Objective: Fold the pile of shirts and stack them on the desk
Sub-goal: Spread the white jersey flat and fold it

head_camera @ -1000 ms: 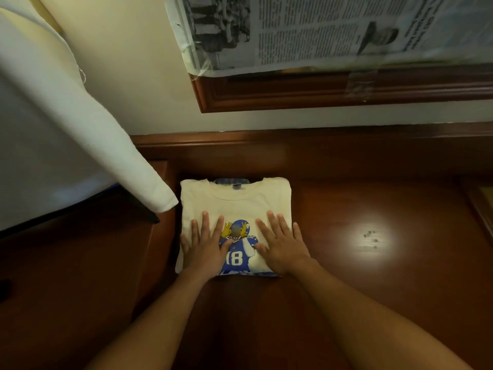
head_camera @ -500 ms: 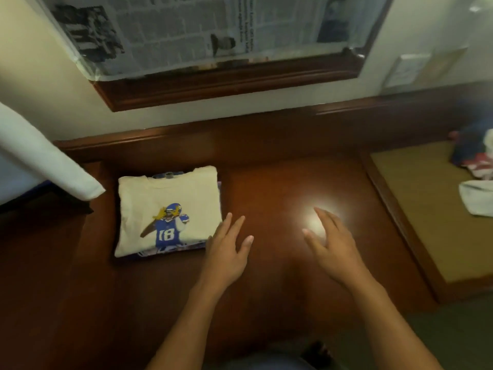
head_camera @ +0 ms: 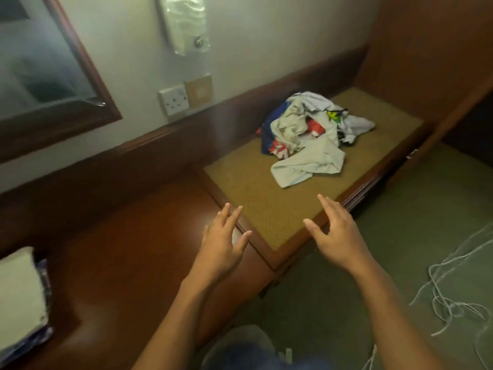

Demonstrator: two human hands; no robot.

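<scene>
The left hand (head_camera: 221, 244) and right hand (head_camera: 338, 233): fingers spread, empty. Crumpled shirt pile (head_camera: 306, 137) lies beyond both on coarse tan inset (head_camera: 253, 198); folded stack (head_camera: 21, 297) far left of left hand.

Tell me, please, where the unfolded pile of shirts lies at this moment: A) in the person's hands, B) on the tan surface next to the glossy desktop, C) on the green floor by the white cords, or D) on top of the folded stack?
B: the crumpled pile of shirts lies on the tan surface, while the left hand and the right hand are open and hold nothing.
</scene>
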